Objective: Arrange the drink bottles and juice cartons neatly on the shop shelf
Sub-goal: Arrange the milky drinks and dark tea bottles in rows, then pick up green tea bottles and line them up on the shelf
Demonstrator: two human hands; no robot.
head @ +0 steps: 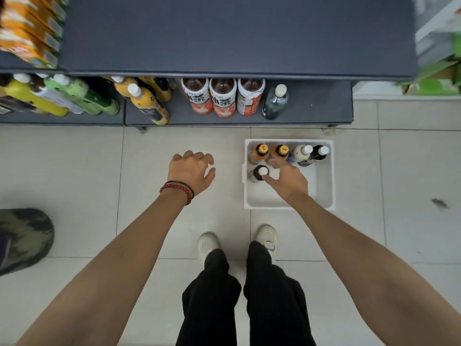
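Observation:
A white bin (326,176) sits on the tiled floor with several upright bottles: two orange-capped ones (261,152), a white bottle (303,153), and dark bottles with white caps (259,173). My right hand (287,177) is spread over the bin, fingers relaxed, just beside the near dark bottle's cap and holding nothing. My left hand (190,171) hovers over the floor, fingers loosely curled, holding nothing. On the bottom shelf (311,106) stand three red-and-white tea bottles (222,97) and a dark bottle (274,102).
Yellow and green bottles (82,96) fill the shelf's left part; orange cartons (27,33) sit higher at left. A dark upper shelf board (237,33) overhangs. Bare shelf space lies right of the dark bottle. My feet (237,243) stand behind the bin; a camouflage object (22,238) lies at left.

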